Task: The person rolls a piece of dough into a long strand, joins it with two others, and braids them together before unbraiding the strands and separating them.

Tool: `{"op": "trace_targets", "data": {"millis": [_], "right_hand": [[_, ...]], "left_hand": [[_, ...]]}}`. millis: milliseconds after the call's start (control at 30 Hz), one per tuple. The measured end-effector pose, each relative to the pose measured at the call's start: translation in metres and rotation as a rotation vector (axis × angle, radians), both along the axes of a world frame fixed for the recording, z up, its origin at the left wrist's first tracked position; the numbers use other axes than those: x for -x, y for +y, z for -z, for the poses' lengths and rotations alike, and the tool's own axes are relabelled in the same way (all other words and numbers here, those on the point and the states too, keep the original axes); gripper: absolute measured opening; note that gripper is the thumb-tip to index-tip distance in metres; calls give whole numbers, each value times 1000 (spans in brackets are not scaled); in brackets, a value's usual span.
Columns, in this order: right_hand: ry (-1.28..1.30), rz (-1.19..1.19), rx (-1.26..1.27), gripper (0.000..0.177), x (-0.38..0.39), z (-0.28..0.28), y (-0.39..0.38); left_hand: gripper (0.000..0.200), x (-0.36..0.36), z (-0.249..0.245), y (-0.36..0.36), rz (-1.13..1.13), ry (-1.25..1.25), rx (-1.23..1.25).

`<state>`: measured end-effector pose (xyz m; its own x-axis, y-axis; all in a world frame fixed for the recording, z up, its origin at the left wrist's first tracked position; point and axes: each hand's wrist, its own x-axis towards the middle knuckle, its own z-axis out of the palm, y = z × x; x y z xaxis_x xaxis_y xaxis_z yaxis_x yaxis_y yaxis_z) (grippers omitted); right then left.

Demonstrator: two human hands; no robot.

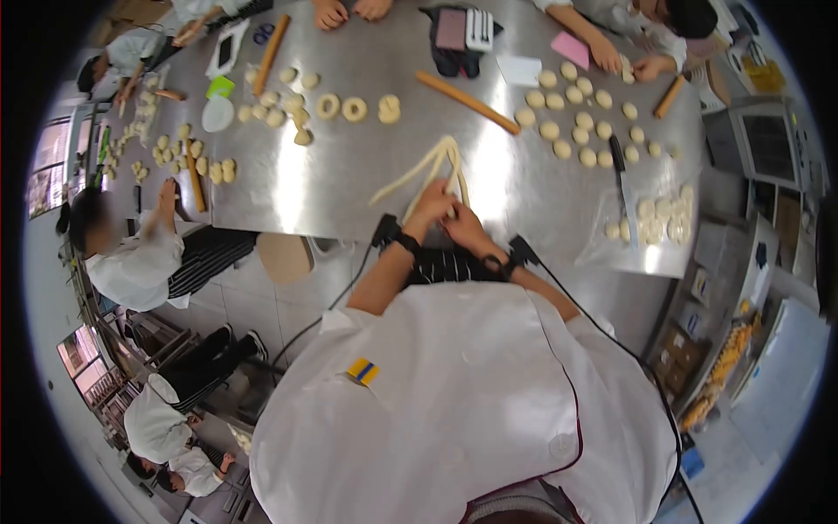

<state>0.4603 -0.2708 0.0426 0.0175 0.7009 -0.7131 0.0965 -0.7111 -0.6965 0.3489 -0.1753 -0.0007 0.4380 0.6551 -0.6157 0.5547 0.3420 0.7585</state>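
Note:
Several thin dough strands (447,150) meet at a top point on the steel table (332,183) and spread toward me, one reaching out to the left. My left hand (432,203) has its fingers closed round strands near their lower part. Beside it, my right hand (464,225) is also closed on the dough, the two hands nearly touching at the table's front edge. The strand ends under my fingers are hidden. Ahead of the strands lies a wooden rolling pin (467,102).
Dough rings (354,109) and dough balls (272,116) lie at the left. More balls (580,135), a knife (625,188) and bagged dough (659,218) are at the right. Co-workers' hands (607,57) are across the table; another person (131,253) stands left.

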Motion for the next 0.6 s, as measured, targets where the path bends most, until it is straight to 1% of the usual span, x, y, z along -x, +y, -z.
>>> {"op": "trace_targets", "data": {"millis": [67, 100, 167, 200, 267, 300, 367, 400, 467, 500, 533, 600], "right_hand": [[-85, 10, -124, 49, 16, 41, -14], [-95, 16, -119, 49, 20, 41, -14], [-66, 109, -451, 52, 31, 34, -21], [-67, 110, -448, 52, 28, 20, -18], [-36, 23, -351, 45, 21, -18, -9], [-35, 22, -350, 45, 18, -14, -10], [-191, -144, -245, 35, 6, -7, -11], [-189, -148, -246, 35, 0, -9, -9], [-524, -115, -258, 26, -12, -12, -4], [-554, -41, -304, 23, -17, -13, -2], [-597, -26, -339, 23, -22, -17, 5], [-772, 4, -428, 28, -26, -18, 15]], "left_hand": [[34, -3, -12, -9, -101, 80, -241], [34, -5, -13, -9, -95, 70, -236], [37, -3, -14, -15, -8, 124, -432], [37, -2, -13, -16, -7, 124, -429], [46, 1, -8, -17, 6, 98, -641], [46, 1, -13, -17, 5, 99, -639], [51, 2, -23, -16, 1, 154, -622], [51, 4, -27, -17, -2, 157, -622], [54, 5, -36, -19, 66, 150, -662], [54, 5, -36, -22, 63, 152, -659], [55, 5, -35, -26, 90, 183, -702], [56, 3, -35, -31, 118, 213, -741]]}}
